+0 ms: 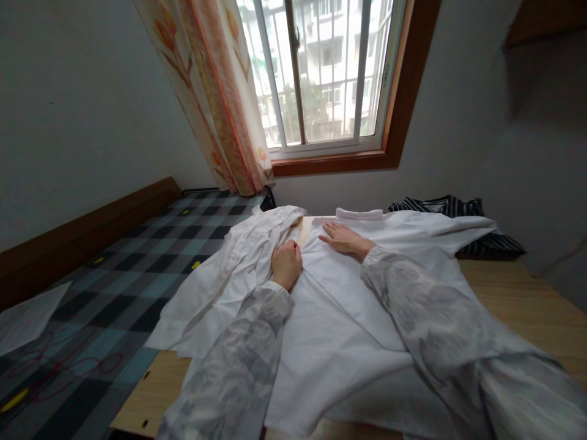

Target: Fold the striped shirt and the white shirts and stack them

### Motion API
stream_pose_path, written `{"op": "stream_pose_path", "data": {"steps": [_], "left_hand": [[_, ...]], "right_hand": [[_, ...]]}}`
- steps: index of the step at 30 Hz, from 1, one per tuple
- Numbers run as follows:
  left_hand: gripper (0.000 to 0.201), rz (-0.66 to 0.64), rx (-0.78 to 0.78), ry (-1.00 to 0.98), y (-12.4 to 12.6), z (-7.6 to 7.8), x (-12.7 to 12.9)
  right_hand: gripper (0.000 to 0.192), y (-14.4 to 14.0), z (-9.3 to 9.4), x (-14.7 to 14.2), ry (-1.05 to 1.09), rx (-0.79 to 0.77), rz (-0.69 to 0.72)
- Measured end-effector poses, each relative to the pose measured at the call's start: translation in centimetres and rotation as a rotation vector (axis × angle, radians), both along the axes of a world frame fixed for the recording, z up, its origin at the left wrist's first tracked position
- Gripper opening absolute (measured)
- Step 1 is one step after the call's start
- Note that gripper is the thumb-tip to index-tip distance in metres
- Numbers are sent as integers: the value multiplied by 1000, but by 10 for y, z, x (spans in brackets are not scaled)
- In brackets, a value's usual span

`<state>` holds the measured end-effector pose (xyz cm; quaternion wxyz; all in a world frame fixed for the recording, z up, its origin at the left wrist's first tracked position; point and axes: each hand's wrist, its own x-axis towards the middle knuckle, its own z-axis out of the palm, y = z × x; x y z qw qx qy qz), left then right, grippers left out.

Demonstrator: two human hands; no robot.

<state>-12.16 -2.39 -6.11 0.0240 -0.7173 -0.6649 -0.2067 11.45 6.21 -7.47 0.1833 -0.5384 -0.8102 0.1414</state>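
Nearby, striped garment (458,211), curtain (215,91), paper (27,318)

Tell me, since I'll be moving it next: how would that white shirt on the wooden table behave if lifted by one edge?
The white shirt would probably sag limply: it already lies in soft folds and creases. It looks thin, so likely light. The left hand bunches its fabric easily, while the right hand presses it flat, so it may slide on the table.

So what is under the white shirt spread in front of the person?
The white shirt lies on a wooden board, which shows bare to its right and at the near left corner. Both hands press on the shirt: left hand, right hand. Anything under the cloth is hidden.
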Motion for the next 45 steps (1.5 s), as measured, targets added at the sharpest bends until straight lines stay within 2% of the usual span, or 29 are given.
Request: {"op": "stream_pose_path", "data": {"steps": [3,5,7,11,14,17,19,22,25,28,30,33,36,38,40,45], "left_hand": [[31,4,5,-40,0,3,2],[37,6,-5,-59,2,5,2],[42,6,-34,-66,9,6,3],[33,-7,-150,-40,26,12,10],[31,-8,-164,4,34,19,19],[33,26,-146,33,38,25,28],[35,49,-144,24,38,25,32],[36,64,-119,1,38,20,33],[35,62,-96,-5,38,15,32],[33,57,-111,-26,39,13,29],[33,55,-119,-41,41,13,28],[32,54,-128,-54,44,13,27],[30,44,-142,-59,45,15,27],[29,41,-150,-60,45,17,27],[29,44,-153,-57,43,18,26],[25,15,-161,-34,43,19,21]], "right_hand": [[57,-22,12,29,88,0,-36],[50,-50,21,59,96,-10,-44],[50,-88,28,91,62,-35,-108],[57,-174,34,142,53,-162,-199],[56,-224,33,161,112,-305,-255],[49,-253,31,166,218,-378,-138],[46,-264,28,165,300,-353,-42],[50,-275,23,163,422,-194,47],[61,-281,21,162,352,-84,177],[44,-284,21,162,283,-37,251],[32,-287,21,161,340,23,203],[34,-291,23,160,551,62,21],[48,-293,25,166,828,-153,-217],[56,-294,27,175,889,-323,-331],[56,-297,28,186,763,-398,-350],[44,-316,44,201,138,-374,-218]]}}
